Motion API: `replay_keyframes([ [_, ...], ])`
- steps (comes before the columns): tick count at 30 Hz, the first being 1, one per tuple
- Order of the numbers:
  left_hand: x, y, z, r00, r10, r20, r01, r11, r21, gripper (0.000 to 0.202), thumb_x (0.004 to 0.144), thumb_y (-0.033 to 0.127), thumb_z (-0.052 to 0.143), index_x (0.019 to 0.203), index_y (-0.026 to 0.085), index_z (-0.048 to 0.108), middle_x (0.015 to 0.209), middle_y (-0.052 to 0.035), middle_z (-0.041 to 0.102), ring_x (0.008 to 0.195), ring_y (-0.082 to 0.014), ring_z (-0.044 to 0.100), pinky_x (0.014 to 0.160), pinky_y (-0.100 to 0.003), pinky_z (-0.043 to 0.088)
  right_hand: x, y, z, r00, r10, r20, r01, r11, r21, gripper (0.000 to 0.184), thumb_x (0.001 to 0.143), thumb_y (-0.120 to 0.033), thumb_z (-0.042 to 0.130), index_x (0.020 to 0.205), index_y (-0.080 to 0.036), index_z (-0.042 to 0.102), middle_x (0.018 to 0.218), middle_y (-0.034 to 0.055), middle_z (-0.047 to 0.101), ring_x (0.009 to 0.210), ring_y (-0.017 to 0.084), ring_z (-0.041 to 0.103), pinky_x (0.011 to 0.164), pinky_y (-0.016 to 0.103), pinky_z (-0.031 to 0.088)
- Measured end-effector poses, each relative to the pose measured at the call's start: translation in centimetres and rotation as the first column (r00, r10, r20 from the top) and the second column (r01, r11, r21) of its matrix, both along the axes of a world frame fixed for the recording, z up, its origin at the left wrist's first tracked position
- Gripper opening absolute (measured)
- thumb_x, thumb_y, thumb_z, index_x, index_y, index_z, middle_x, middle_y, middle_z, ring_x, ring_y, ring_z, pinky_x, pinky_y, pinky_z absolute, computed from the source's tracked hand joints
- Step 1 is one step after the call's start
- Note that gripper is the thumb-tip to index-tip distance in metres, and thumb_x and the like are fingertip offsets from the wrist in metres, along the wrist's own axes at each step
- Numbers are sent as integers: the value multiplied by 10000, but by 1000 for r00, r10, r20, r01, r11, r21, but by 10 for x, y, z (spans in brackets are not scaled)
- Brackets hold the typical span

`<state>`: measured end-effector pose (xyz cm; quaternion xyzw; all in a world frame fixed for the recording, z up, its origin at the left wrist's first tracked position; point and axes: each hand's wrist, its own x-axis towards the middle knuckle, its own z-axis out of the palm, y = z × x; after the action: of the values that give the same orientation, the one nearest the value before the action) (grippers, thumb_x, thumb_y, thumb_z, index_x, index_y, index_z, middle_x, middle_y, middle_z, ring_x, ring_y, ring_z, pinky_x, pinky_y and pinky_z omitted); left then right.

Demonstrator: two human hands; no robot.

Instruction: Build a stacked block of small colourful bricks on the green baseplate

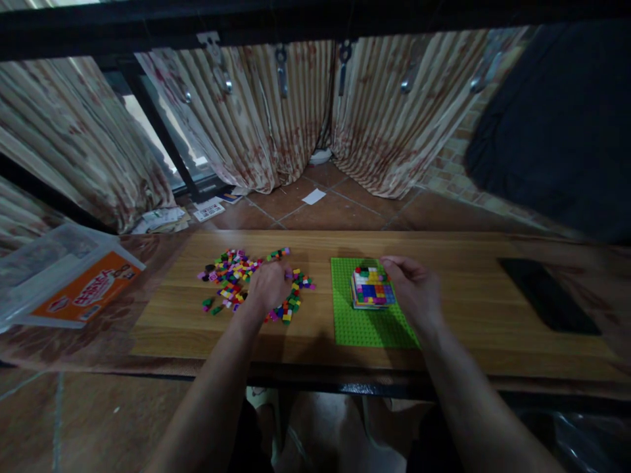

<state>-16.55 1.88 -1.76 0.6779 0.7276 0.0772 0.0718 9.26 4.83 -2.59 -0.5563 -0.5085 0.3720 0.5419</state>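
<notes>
A green baseplate (355, 322) lies on the wooden table, and a square block of stacked coloured bricks (372, 287) stands on its far half. My right hand (414, 289) rests against the block's right side, fingers curled at its top corner. A scatter of small loose bricks (231, 276) in several colours lies to the left. My left hand (270, 284) sits in that pile, palm down, fingers bent onto the bricks; what they pinch is hidden.
A clear plastic box with an orange label (73, 282) sits at the table's left end. A dark flat phone (547, 294) lies at the right. Striped curtains and a tiled floor are beyond the table's far edge.
</notes>
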Motion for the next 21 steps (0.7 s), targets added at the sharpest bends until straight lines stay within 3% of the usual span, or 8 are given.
replay_keyframes([
  [7, -5, 1, 8, 996, 12, 89, -19, 997, 71, 201, 790, 272, 535, 856, 182, 701, 883, -87, 732, 812, -229, 665, 742, -294, 476, 5, 6, -8, 999, 33, 16, -34, 997, 68, 195, 777, -381, 638, 804, -215, 736, 813, 30, 739, 755, 180, 672, 719, 324, 519],
  [15, -1, 1, 9, 993, 64, 100, -59, 997, -53, 187, 778, 242, 520, 850, 203, 688, 805, -55, 734, 735, -212, 662, 641, -275, 445, 5, 3, -5, 999, 42, 31, -45, 994, 100, 181, 788, -366, 617, 780, -229, 735, 779, 15, 736, 734, 171, 660, 728, 325, 506],
  [21, -7, 5, 5, 973, 60, 221, -57, 998, -19, 104, 730, 244, 574, 756, 204, 666, 749, -32, 720, 713, -199, 654, 655, -276, 461, 6, 3, -5, 998, 53, 45, -58, 992, 109, 177, 796, -351, 611, 801, -225, 736, 802, 17, 740, 763, 180, 665, 732, 322, 503],
])
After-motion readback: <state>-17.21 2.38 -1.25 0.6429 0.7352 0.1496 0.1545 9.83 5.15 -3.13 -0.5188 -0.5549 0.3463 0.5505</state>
